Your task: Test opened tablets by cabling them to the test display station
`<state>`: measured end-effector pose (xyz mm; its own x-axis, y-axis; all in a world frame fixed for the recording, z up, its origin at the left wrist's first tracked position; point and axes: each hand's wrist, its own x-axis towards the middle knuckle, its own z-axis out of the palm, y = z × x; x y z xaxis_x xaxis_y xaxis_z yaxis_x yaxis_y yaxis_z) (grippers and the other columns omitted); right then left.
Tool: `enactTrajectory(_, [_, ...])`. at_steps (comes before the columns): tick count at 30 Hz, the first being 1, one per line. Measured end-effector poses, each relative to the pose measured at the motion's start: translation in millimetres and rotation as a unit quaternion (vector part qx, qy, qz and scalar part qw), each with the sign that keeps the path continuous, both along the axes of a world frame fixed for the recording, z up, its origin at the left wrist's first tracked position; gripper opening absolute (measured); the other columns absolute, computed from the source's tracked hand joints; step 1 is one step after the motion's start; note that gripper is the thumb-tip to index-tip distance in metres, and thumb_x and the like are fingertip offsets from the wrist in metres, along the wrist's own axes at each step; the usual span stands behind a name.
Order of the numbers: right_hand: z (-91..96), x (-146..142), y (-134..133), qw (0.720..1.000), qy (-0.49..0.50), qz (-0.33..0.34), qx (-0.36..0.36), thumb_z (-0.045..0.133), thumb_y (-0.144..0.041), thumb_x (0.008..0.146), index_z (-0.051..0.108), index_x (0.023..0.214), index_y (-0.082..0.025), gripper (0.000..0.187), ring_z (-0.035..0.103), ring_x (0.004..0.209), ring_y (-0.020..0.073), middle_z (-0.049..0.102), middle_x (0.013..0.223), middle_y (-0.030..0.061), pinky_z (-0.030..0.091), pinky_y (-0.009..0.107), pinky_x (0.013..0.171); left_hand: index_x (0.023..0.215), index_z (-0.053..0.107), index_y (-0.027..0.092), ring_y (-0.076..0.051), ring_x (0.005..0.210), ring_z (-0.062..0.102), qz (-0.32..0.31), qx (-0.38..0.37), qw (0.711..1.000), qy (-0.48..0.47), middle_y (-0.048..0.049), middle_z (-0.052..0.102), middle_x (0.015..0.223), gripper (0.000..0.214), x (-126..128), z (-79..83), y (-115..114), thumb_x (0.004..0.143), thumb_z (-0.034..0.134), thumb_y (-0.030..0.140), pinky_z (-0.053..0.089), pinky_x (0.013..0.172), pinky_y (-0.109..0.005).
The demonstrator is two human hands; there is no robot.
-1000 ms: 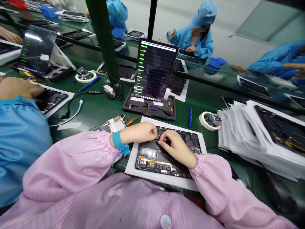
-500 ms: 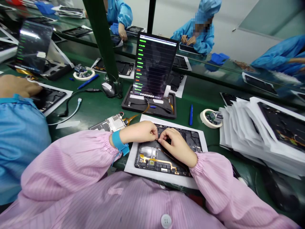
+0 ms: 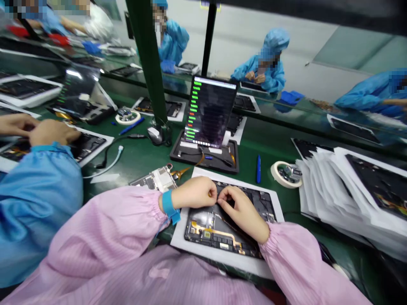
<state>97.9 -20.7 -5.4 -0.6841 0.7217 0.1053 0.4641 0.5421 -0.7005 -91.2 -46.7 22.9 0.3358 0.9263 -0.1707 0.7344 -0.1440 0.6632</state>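
An opened tablet housing (image 3: 222, 243) lies on a white sheet (image 3: 181, 237) in front of me, with its dark inside, an orange flex cable (image 3: 219, 231) and small boards showing. Over its upper middle my left hand (image 3: 199, 192), wearing a blue wrist strap (image 3: 169, 206), is closed with curled fingers. Thumb and forefinger of my right hand (image 3: 243, 209) pinch together right beside it. Whatever lies between the fingertips of either hand is too small or hidden to make out. A dark strip runs beneath my right hand across the housing.
Behind the housing, a lit screen (image 3: 211, 112) stands in a black tray (image 3: 203, 163). A circuit assembly (image 3: 159, 178) lies left, a blue pen (image 3: 258, 169) and tape roll (image 3: 276, 173) right. Paper-interleaved housings (image 3: 327, 190) are stacked at right. A co-worker's hands (image 3: 47, 131) work at left.
The view has tilted up, so the bench sits lower in the picture. My hands stay together over the same part of the housing. Both of the left co-worker's hands now show.
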Motion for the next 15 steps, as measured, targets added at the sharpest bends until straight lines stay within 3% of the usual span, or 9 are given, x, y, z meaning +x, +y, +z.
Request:
enactTrajectory(3, [-3.2,2,2,1.0,0.012,-0.01,-0.01,0.052,-0.023,0.088,0.055,0.082,-0.02,0.007,0.052,0.078,0.0188,0.058,0.082,0.0018,0.039,0.031,0.072,0.078,0.072,0.017,-0.014,0.066,0.061,-0.034,-0.006,0.999,-0.006,-0.0015,0.07,0.073,0.015,-5,3.9,5,0.074,0.059,0.024,0.044,0.062,-0.022])
enactTrajectory(5, [-4.5,2,3,1.0,0.012,-0.015,-0.012,0.051,-0.026,0.088,0.054,0.081,-0.02,0.01,0.052,0.077,0.0191,0.058,0.081,0.0021,0.039,0.031,0.071,0.09,0.07,0.016,-0.015,0.075,0.063,-0.03,0.035,0.999,-0.019,-0.0032,0.071,0.084,0.021,-8,10.6,14,0.078,0.06,0.03,0.047,0.069,-0.023])
enactTrajectory(7, [-4.7,2,4,1.0,0.011,-0.017,-0.013,0.05,-0.028,0.088,0.054,0.08,-0.02,0.012,0.053,0.076,0.0193,0.058,0.081,0.0024,0.04,0.031,0.07,0.108,0.063,0.015,-0.019,0.097,0.061,0.054,0.151,0.987,-0.006,-0.008,0.068,0.103,0.03,-10,16.5,29,0.084,0.055,0.032,0.046,0.087,-0.028])
enactTrajectory(10, [-4.6,4,4,1.0,0.011,-0.015,-0.015,0.05,-0.028,0.088,0.055,0.079,-0.02,0.013,0.053,0.077,0.0193,0.058,0.081,0.0027,0.04,0.032,0.071,0.125,0.048,0.008,-0.025,0.131,0.037,0.223,0.312,0.919,0.087,-0.017,0.05,0.134,0.041,-10,16.3,62,0.086,0.045,0.021,0.03,0.108,-0.04])
enactTrajectory(12, [-5.8,5,4,1.0,0.012,-0.015,-0.016,0.051,-0.028,0.087,0.055,0.08,-0.02,0.012,0.053,0.077,0.0193,0.058,0.081,0.0029,0.041,0.032,0.071,0.13,0.042,0.003,-0.029,0.14,0.021,0.258,0.341,0.892,0.145,-0.0194,0.036,0.145,0.049,-11,11.4,84,0.083,0.045,0.016,0.022,0.113,-0.045])
enactTrajectory(15, [-9.2,4,4,1.0,0.013,-0.013,-0.012,0.051,-0.026,0.087,0.056,0.08,-0.019,0.011,0.054,0.077,0.0191,0.058,0.081,0.003,0.041,0.032,0.071,0.132,0.038,0.0,-0.031,0.142,0.013,0.243,0.334,0.891,0.19,-0.0198,0.03,0.149,0.054,-10,8.6,99,0.081,0.046,0.015,0.018,0.114,-0.048])
